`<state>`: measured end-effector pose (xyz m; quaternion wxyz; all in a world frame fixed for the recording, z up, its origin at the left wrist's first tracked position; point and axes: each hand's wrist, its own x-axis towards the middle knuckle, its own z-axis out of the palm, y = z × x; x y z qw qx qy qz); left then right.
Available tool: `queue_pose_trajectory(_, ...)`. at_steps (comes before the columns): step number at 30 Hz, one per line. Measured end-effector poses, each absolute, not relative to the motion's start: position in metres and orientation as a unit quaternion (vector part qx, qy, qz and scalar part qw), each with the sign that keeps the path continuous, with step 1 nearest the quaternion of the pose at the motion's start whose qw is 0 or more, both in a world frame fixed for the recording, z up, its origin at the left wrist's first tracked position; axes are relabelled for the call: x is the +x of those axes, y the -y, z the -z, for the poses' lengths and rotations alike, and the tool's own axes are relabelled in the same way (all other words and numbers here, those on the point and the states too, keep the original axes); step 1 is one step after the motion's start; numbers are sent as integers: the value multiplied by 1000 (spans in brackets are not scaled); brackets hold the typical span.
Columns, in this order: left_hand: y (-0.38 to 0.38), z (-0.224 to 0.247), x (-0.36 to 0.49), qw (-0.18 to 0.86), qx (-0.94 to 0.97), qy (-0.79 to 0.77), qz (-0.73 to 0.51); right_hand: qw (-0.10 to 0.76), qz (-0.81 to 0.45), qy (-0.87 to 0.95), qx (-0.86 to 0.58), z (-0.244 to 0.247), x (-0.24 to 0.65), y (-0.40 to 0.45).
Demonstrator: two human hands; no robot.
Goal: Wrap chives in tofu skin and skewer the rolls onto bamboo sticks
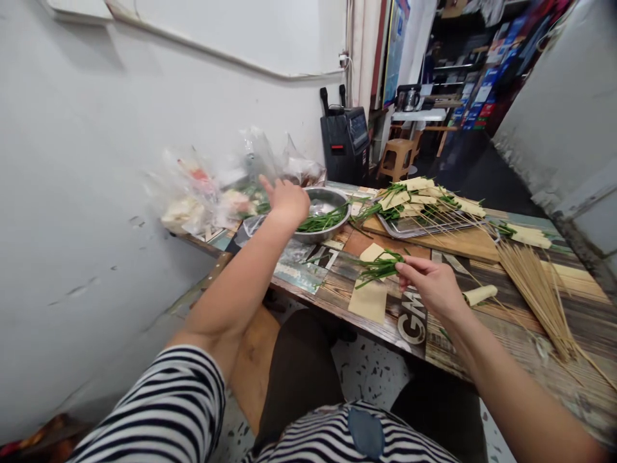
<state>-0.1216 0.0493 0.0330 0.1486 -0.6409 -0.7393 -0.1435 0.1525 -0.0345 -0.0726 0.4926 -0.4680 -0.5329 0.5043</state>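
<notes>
My right hand [429, 283] pinches a small bunch of cut green chives [378, 269] above a pale yellow sheet [369, 302], which looks like tofu skin, on the table. Beyond the metal bowl's near side, my left hand [289, 200] reaches over loose greens and plastic bags, one finger stretched out and the others partly hidden. Long chives lie in the metal bowl [348, 212] beside it. To the right of my right hand rests a rolled yellow sheet [481, 296] on a stick.
A metal tray [400, 230] of skewered rolls stands on a wooden board [457, 244]. Bamboo skewers [537, 296] are spread at the right. Clear plastic bags [193, 199] line the wall side, and a black speaker [343, 145] stands behind the table.
</notes>
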Motion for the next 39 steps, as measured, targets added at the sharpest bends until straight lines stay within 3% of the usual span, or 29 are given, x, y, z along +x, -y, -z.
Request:
queue_pose_trajectory(3,-27,-34,-98,155,-721,639,217,484,-461,568,-481,65,149,38)
queue_pose_trajectory(6,-6,-24,-65,-101,-850,445,263,473,-448,596,-469,55,145,43)
queue_pose_trajectory(10,9,-2,-39,-450,-820,288,204,461,-448,633,-432,46,146,51)
queue_pose_trajectory(14,21,18,-34,-658,-688,257,167,481,-444,624,-426,46,150,55)
queue_pose_trajectory(17,31,29,-33,-743,-572,293,189,496,-428,617,-436,50,151,57)
queue_pose_trajectory(21,38,37,-30,-714,-567,339,231,469,-470,605,-439,56,150,60)
queue_pose_trajectory(27,33,41,-27,-416,-801,357,241,469,-567,502,-454,60,143,53)
queue_pose_trajectory(30,28,49,-29,-320,-857,336,222,453,-626,461,-437,63,142,49)
queue_pose_trajectory(36,24,58,-36,-276,-890,313,182,400,-673,448,-432,68,142,48)
queue_pose_trajectory(39,24,60,-38,-317,-869,322,203,428,-640,472,-430,71,140,49)
